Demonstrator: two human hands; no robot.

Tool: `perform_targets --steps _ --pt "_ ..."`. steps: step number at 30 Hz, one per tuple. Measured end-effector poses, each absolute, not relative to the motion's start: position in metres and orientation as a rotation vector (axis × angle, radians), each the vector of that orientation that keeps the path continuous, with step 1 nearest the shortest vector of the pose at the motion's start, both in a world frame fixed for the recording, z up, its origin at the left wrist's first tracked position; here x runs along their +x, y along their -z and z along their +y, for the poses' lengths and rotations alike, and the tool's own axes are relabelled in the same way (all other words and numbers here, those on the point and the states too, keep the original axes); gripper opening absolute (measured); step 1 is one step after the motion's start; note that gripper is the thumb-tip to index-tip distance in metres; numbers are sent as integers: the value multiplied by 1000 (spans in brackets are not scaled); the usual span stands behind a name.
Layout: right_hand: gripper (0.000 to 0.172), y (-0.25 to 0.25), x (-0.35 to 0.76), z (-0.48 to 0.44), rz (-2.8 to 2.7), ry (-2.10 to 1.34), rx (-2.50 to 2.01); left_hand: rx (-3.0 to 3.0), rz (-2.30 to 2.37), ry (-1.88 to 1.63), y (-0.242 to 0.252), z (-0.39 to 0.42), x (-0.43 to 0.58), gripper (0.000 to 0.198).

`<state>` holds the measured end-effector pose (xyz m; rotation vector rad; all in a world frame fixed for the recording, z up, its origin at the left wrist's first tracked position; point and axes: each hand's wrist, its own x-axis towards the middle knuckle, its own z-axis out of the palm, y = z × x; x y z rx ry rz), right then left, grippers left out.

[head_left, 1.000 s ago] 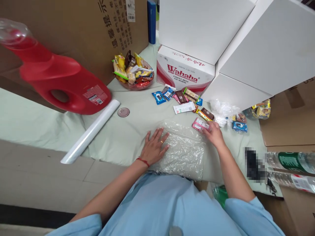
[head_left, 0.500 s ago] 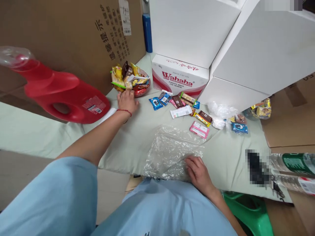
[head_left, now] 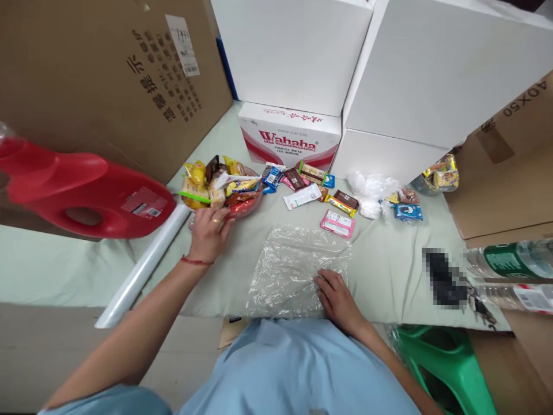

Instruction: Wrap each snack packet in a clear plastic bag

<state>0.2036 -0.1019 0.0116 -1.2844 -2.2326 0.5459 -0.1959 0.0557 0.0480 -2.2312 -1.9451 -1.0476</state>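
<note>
My left hand [head_left: 209, 231] is closed on the near rim of a clear bowl [head_left: 256, 203], thumb and fingers at its edge. Yellow, brown and red wrapped snacks [head_left: 224, 184] fill the bowl. Flat on the cloth in front of me lies a crinkled clear plastic bag [head_left: 280, 271]. My right hand [head_left: 339, 300] rests on the bag's right side with its fingers stretched out. Beyond the bag are several loose packets, among them a pink packet [head_left: 337, 223], a white wrapped bar [head_left: 302, 196] and a blue packet [head_left: 273, 177].
A red jug [head_left: 99, 193] and a white roll [head_left: 138, 268] are at left. Behind stand a Wahaha box [head_left: 289, 138] and a brown carton [head_left: 108, 75]. Right are a second snack bowl [head_left: 438, 176], bottles [head_left: 510, 259], keys [head_left: 481, 308] and a green stool [head_left: 453, 363].
My left hand has drawn the snack bowl toward me, away from the Wahaha box. The right hand stays on the plastic bag. The view has shifted, showing more of the white roll.
</note>
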Motion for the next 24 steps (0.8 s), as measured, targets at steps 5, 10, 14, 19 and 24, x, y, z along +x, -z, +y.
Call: perform_targets --steps 5,10,14,19,24 --pt "39 -10 202 -101 -2202 -548 -1289 -2403 -1807 1338 -91 23 -158 28" --pt "38 -8 201 -101 -2186 -540 -1289 -2120 -1964 2515 -108 51 -96 40" --pt "37 -7 201 -100 -2185 -551 -1293 -1456 -2098 3509 -94 95 -55 47" --pt "39 -6 202 -100 -2174 -580 -1294 -1021 -2121 4006 -82 115 -33 23" --pt "38 -10 207 -97 -2134 -684 -1284 -1384 -1813 3861 -105 101 -57 15"
